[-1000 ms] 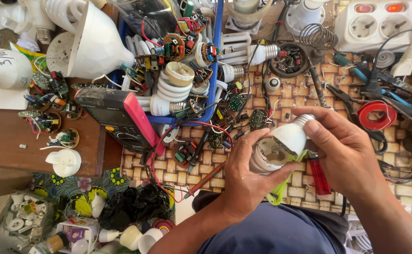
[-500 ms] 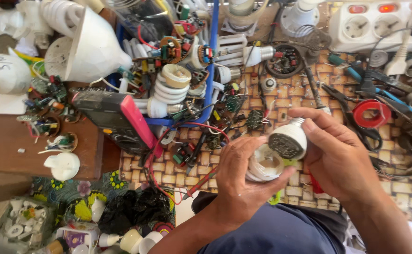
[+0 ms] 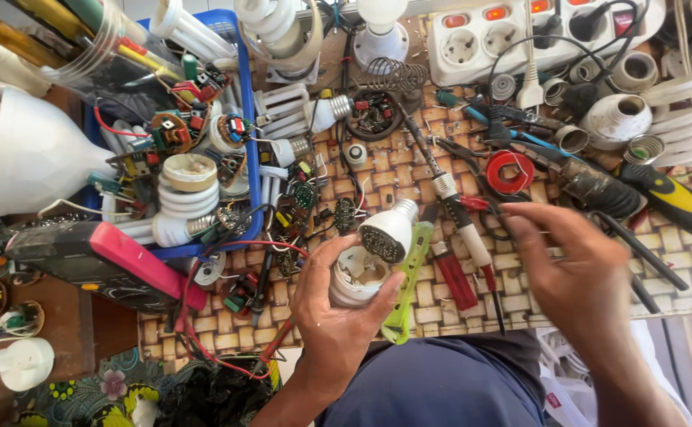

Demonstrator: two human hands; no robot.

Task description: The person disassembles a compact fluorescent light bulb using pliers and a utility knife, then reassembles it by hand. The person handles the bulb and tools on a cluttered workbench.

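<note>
the left hand [image 3: 334, 316] grips a white bulb base [image 3: 355, 278] and led bulb [image 3: 387, 231], while the right hand [image 3: 571, 273] hovers empty, fingers loosely open, above the cluttered table [image 3: 377, 178].

A woven brown-and-cream mat [image 3: 409, 170] covered the bench. At its upper right lay a white power strip [image 3: 520, 32] with red switches, a white plug [image 3: 529, 93] beside it. A roll of red tape [image 3: 509, 171] sat just right of a soldering iron [image 3: 448, 198] that ran slantwise down the mat, and a yellow-and-black handled tool [image 3: 674, 202] lay at the far right, below some white spiral lamps [image 3: 690, 119]. A blue basket [image 3: 245, 119] on the left held circuit boards and lamp parts, with a large white lamp shade [image 3: 41, 158] to its left and a black-and-red multimeter [image 3: 101, 265] below. A coiled metal spring [image 3: 397, 75] rested near the top centre. A red-handled screwdriver [image 3: 456, 278] lay alongside a lime-green plastic piece [image 3: 409, 277].
</note>
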